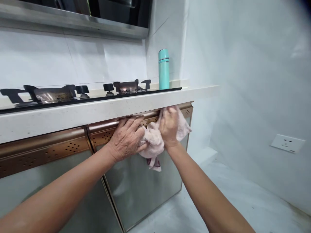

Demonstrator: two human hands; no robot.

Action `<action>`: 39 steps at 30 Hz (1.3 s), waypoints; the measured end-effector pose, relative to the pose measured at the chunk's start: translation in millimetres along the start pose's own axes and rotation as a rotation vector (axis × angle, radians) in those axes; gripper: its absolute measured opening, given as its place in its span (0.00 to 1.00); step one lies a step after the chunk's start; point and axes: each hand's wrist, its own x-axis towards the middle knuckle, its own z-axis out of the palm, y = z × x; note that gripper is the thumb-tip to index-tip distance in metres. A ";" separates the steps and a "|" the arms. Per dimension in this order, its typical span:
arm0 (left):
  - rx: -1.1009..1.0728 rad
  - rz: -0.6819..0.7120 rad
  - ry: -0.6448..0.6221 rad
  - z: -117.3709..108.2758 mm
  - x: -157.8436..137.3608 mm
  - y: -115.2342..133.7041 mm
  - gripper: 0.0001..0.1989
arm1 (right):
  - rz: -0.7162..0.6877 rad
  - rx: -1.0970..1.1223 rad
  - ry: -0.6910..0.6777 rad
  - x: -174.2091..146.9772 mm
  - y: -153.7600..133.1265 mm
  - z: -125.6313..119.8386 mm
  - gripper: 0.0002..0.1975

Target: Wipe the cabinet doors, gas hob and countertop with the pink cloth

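A pale pink cloth (pixel 155 142) is bunched against the bronze-coloured top rail of a cabinet door, its striped lower end hanging in front of the panel. My right hand (pixel 169 124) is closed around the cloth in a fist, pressing it to the rail just under the countertop; one corner spreads out to the right. My left hand (pixel 128 137) lies further left, fingers bent over the rail (pixel 102 131). Part of the cloth's bunched side sits between its thumb and forefinger. The palm side of both hands is hidden.
Above the rail juts the white countertop edge (pixel 97 108). On it are a black gas hob with burners (pixel 127 86) and knobs (pixel 108 89), and a turquoise flask (pixel 164 71). A range hood (pixel 116 27) hangs overhead. A wall socket (pixel 288 143) is at the right.
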 end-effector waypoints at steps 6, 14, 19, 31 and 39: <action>0.015 -0.027 0.024 4.7 -13.8 6.0 0.11 | -0.232 -0.133 -0.220 4.1 5.8 -22.9 0.27; -0.093 -0.149 0.085 11.4 -19.9 7.2 0.12 | -0.070 -0.265 -0.192 0.5 35.9 -24.2 0.29; -0.122 -0.147 0.071 15.0 -20.5 5.9 0.14 | -0.028 -0.160 -0.054 -8.9 42.5 -10.9 0.30; 0.013 -0.123 0.105 21.5 -19.8 7.7 0.19 | 0.206 -0.137 0.019 5.1 49.8 -4.2 0.33; 0.150 -0.079 0.119 15.3 -18.4 8.4 0.20 | -0.112 -0.134 -0.209 -17.8 10.1 -16.4 0.30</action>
